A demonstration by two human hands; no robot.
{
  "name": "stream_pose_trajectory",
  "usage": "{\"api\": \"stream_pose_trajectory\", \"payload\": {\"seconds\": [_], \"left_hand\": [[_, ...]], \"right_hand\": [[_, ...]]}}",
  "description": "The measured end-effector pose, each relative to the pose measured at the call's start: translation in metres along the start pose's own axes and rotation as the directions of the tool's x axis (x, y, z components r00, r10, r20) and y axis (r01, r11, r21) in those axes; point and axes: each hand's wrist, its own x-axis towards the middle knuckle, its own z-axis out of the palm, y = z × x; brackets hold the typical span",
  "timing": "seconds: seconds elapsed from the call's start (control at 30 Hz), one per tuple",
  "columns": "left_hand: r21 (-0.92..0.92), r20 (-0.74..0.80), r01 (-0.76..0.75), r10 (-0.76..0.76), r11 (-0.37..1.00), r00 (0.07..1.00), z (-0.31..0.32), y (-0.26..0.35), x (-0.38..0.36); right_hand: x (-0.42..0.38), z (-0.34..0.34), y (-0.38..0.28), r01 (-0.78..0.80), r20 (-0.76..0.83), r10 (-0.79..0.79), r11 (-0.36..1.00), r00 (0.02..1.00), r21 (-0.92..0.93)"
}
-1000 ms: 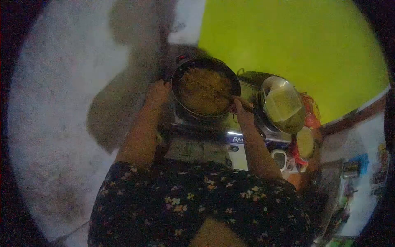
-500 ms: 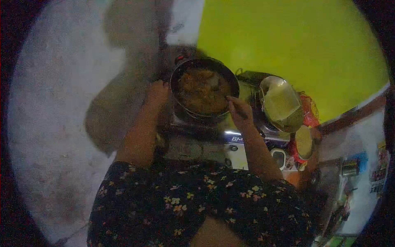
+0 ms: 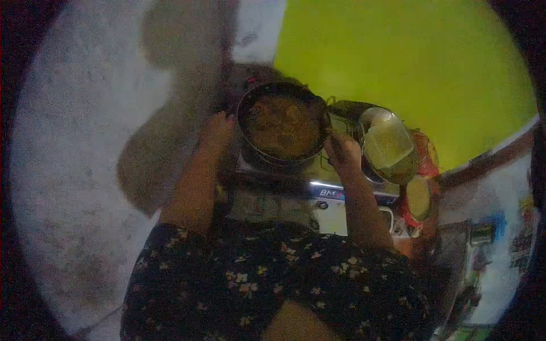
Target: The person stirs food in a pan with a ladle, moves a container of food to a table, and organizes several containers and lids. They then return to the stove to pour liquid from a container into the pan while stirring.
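Note:
A dark, deep frying pan stands on the stove, with brownish-orange food in it. My left hand is closed at the pan's left side and appears to grip its edge or handle, which is dark and hard to see. At the right rim, my right hand is wrapped around the handle of a dark cooking utensil, probably a spatula. The utensil's head is against the inner right side of the pan, blurred in the dim light.
The gas stove has a light-coloured front panel. Right of the pan stands a metal pot with a pale container in it. Beyond are a red bag and a round tan-topped item. A green wall rises behind.
My right hand has moved right and slightly down, bringing the utensil from the middle of the food to the pan's right side. My left hand stays at the left rim.

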Motion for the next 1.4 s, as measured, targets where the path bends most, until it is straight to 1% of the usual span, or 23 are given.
{"api": "stream_pose_trajectory", "payload": {"seconds": [0.03,0.07,0.1,0.17,0.27,0.37,0.4,0.47,0.5,0.57,0.63,0.67,0.7,0.77,0.87,0.97,1.0,1.07,1.17,1.2,1.3,1.37,1.4], "left_hand": [[0.024,-0.019,-0.027,0.028,0.999,0.999,0.015,-0.01,0.011],[0.024,-0.019,-0.031,0.032,0.999,0.999,0.01,-0.008,0.01],[-0.053,0.057,0.048,-0.045,0.997,0.997,-0.018,0.013,-0.009],[-0.038,0.057,0.088,-0.086,0.995,0.995,-0.021,0.021,-0.012],[-0.03,0.019,0.071,-0.071,0.997,0.997,-0.005,0.009,-0.002],[-0.02,0.019,0.018,-0.018,1.0,1.0,-0.001,0.004,0.003],[-0.015,0.031,0.001,-0.001,1.0,1.0,-0.002,0.004,0.003],[-0.02,0.067,0.037,-0.035,0.999,0.997,-0.027,0.023,-0.016],[-0.023,0.085,0.054,-0.052,0.998,0.995,-0.036,0.03,-0.022],[0.104,-0.007,-0.087,0.088,0.991,0.996,0.04,-0.024,0.028],[0.095,-0.007,-0.083,0.084,0.992,0.996,0.028,-0.016,0.022],[0.02,0.035,-0.009,0.009,1.0,0.999,0.012,-0.003,0.013],[-0.052,0.083,0.067,-0.063,0.996,0.995,-0.01,0.013,0.0],[0.018,0.057,0.027,-0.028,0.999,0.998,-0.015,0.013,-0.004],[0.024,0.03,0.006,-0.007,1.0,1.0,-0.008,0.009,-0.001],[0.045,-0.052,0.026,-0.024,0.999,0.998,0.015,-0.002,0.01],[0.064,-0.088,0.037,-0.031,0.997,0.996,0.02,-0.003,0.013],[0.039,-0.061,0.012,-0.01,0.999,0.998,-0.01,0.015,-0.01],[0.09,-0.05,-0.068,0.073,0.994,0.996,-0.01,0.014,-0.008],[0.123,-0.048,-0.1,0.107,0.987,0.993,-0.009,0.013,-0.007],[-0.007,-0.065,0.059,-0.06,0.998,0.996,-0.009,0.017,-0.01],[0.011,-0.022,0.011,-0.01,1.0,1.0,-0.018,0.018,-0.011],[0.019,0.0,-0.015,0.015,1.0,1.0,-0.02,0.019,-0.011]], "right_hand": [[0.0,0.02,0.032,-0.043,0.037,0.039,0.994,0.999,0.1],[-0.001,0.024,0.037,-0.045,0.042,0.041,0.994,0.998,0.1],[-0.002,0.028,0.042,-0.048,0.048,0.043,0.994,0.998,0.1],[-0.001,0.016,0.01,0.025,-0.004,-0.026,0.995,1.0,-0.099],[0.0,0.013,-0.003,0.172,-0.114,-0.171,0.985,0.979,-0.003],[-0.005,0.041,0.024,0.169,-0.277,-0.087,0.943,0.957,0.287],[-0.007,0.05,0.034,0.033,-0.221,0.085,0.876,0.972,0.481],[-0.009,0.063,0.051,-0.227,-0.012,0.374,0.588,0.927,0.777],[-0.006,0.059,0.052,-0.374,0.075,0.511,0.513,0.856,0.773],[0.004,0.048,0.047,-0.62,0.24,0.733,0.303,0.637,0.724],[0.001,0.042,0.039,-0.504,0.186,0.68,0.305,0.71,0.808],[0.0,0.041,0.037,-0.441,0.154,0.653,0.302,0.742,0.845],[-0.002,0.041,0.038,-0.437,0.134,0.609,0.383,0.782,0.814],[-0.006,0.041,0.042,-0.408,0.103,0.508,0.537,0.855,0.738],[-0.009,0.039,0.033,-0.182,-0.076,0.229,0.901,0.97,0.394],[-0.003,0.033,0.008,-0.014,-0.148,0.087,0.9,0.985,0.437],[-0.002,0.032,0.005,0.003,-0.143,0.059,0.916,0.988,0.401],[0.0,0.029,0.003,0.037,-0.127,0.005,0.943,0.992,0.329],[-0.001,0.03,0.013,-0.1,0.006,0.103,0.944,0.995,0.313],[-0.002,0.033,0.014,-0.122,-0.013,0.139,0.909,0.99,0.399],[-0.003,0.04,0.021,-0.19,-0.01,0.242,0.786,0.97,0.589],[-0.002,0.037,0.028,-0.26,0.052,0.296,0.726,0.954,0.637],[-0.002,0.036,0.025,-0.224,0.024,0.264,0.763,0.964,0.606]]}}
